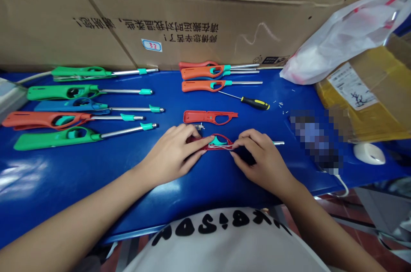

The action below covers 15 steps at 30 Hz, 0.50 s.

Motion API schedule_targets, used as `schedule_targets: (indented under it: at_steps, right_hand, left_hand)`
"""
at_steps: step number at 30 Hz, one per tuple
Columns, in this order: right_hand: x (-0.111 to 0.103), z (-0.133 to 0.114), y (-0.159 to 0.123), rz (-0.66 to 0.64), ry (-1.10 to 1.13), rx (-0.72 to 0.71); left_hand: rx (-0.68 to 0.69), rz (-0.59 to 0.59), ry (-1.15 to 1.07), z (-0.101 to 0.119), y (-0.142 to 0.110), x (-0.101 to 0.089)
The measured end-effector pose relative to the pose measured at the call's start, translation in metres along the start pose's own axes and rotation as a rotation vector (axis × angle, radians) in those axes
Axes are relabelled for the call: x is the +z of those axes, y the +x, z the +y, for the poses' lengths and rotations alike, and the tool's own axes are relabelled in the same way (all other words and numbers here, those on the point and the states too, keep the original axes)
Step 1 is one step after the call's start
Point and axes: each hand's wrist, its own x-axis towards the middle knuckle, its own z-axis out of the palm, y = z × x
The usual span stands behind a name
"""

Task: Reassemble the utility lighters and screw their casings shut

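A red lighter body (219,147) lies open on the blue table between my hands, with a teal trigger and white wire showing inside. My left hand (175,150) grips its left end, fingers closed around the casing. At the other end, the thumb and fingertips of my right hand (261,158) pinch the neck of the same lighter. Its metal tube pokes out past my right hand, partly hidden. Just above lies the separate red casing half (210,117), hollow side up. A small metal part (200,127) sits by my left fingers.
Several long lighters in green, blue and orange (61,92) lie at the left. More orange lighters (202,86) and a black-yellow screwdriver (255,103) are beyond the casing half. Large cardboard box (160,10) behind; plastic bag (340,32), taped carton (379,88) and white mouse (369,153) at right.
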Motion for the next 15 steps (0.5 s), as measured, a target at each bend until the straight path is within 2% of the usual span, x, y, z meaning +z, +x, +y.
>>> schedule_targets:
  at_steps: [15]
  right_hand:
    - [-0.011,-0.005,-0.002,-0.109,0.059,-0.070]
  left_hand:
    - [0.007,-0.034,0.026,-0.001,-0.001,-0.001]
